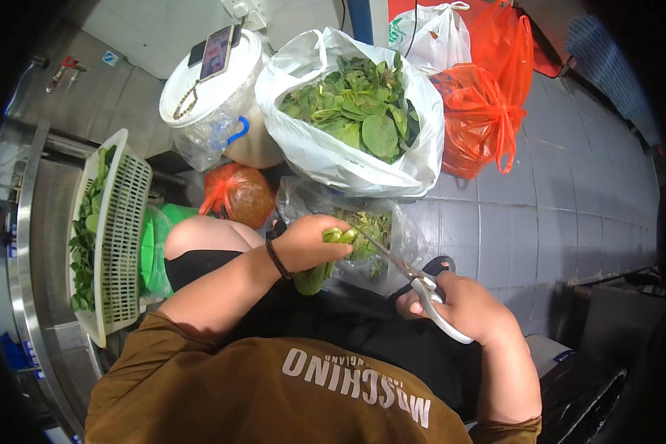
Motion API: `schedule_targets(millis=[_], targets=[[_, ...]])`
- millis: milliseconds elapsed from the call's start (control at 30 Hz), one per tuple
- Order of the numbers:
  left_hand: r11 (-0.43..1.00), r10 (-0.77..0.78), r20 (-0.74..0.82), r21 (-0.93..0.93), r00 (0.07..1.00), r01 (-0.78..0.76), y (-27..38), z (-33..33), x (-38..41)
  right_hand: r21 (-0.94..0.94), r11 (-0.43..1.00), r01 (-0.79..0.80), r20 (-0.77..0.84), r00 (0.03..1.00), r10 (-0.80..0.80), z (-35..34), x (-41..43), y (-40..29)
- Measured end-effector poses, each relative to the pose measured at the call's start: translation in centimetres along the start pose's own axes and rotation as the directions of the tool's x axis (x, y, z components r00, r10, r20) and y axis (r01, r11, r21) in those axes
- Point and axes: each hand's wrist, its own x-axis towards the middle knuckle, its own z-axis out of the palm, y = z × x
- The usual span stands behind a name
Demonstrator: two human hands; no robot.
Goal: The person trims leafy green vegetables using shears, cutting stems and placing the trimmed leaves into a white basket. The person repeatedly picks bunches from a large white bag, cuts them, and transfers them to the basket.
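My left hand [309, 242] is closed around a small bunch of green leafy stems [338, 236], their stem ends pointing right. In my right hand [469, 305] are scissors [430, 305] with pale grey handles. Their blades reach up to the stem ends, and the tips overlap the bunch, so I cannot tell whether they touch it. Below the blades lies a clear plastic bag [405, 233] with green trimmings [374, 222] on it. Ahead stands a large white plastic bag [344, 175], its mouth wide, full of leafy greens [361, 111].
On my left a white plastic basket [123, 238] holds more greens. A lidded white bucket [222, 83] carries a phone [217, 53] and a beaded bracelet [186, 102]. Tied red plastic bags [477, 122] stand at right on grey floor tiles [560, 194]. An orange-red bag [241, 194] sits below the bucket.
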Motion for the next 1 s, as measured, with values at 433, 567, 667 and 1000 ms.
schedule_targets(millis=[433, 567, 667, 1000], targets=[[0.154, 0.129, 0.008, -0.988, 0.992, -0.012, -2.9, -4.8, -0.4, -0.074, 0.986, -0.151, -0.051, 0.988, 0.148, -1.5, 1.7, -1.4], [0.189, 0.258, -0.075, -0.974, 0.963, -0.126, -2.0, -7.1, -1.6, -0.069, 0.989, -0.132, -0.048, 0.990, 0.129, -1.0, 1.9, -1.1], [0.234, 0.276, -0.082, -0.961, 0.958, -0.150, -1.9, -7.7, -2.5, -0.038, 0.999, -0.039, -0.114, 0.993, 0.034, -0.9, 1.9, -1.8], [0.429, 0.114, 0.059, -0.903, 0.992, 0.005, -1.2, -4.2, -2.5, 0.171, 0.976, 0.136, -0.028, 0.991, -0.134, -0.4, 0.4, -2.4]])
